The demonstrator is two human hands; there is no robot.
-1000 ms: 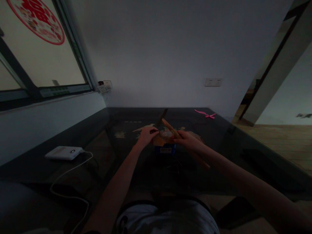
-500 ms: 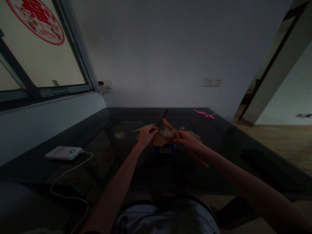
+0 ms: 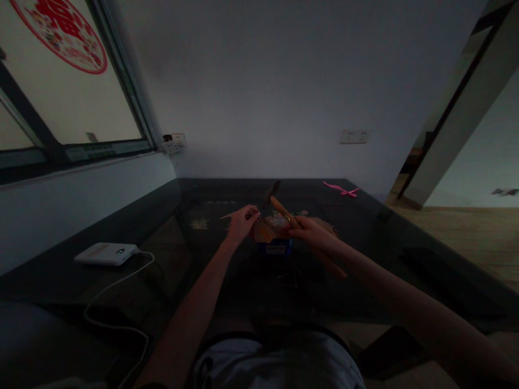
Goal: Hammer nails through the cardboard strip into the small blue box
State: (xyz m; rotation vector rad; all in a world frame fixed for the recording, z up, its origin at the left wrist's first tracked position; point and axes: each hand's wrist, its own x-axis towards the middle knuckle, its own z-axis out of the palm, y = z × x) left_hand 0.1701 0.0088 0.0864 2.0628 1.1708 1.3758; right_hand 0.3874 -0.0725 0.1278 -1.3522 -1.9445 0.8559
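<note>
My right hand (image 3: 310, 233) is wrapped round the wooden handle of a hammer (image 3: 280, 208). Its dark head hangs over the far side of the work, and the handle end sticks out below my wrist. Fingers pinched together, my left hand (image 3: 242, 224) is at the left of the hammer head; a tiny pale glint shows at the fingertips, too small to name. Between the hands, a brownish, rough-edged piece (image 3: 265, 231) lies on top of a blue box (image 3: 275, 248) with a white label. Several thin slivers (image 3: 290, 276), perhaps nails, lie on the table in front.
The dark glossy table (image 3: 194, 292) reaches to the wall. On the left lies a white power bank (image 3: 106, 254) with a white cable (image 3: 117, 282). A pink ribbon-like strip (image 3: 343, 190) is at the far right, and a dark flat object (image 3: 446, 281) lies near the right edge.
My left hand has shifted slightly up and left, its fingertips drawing a little off the brownish piece. The hammer and my right hand have barely moved.
</note>
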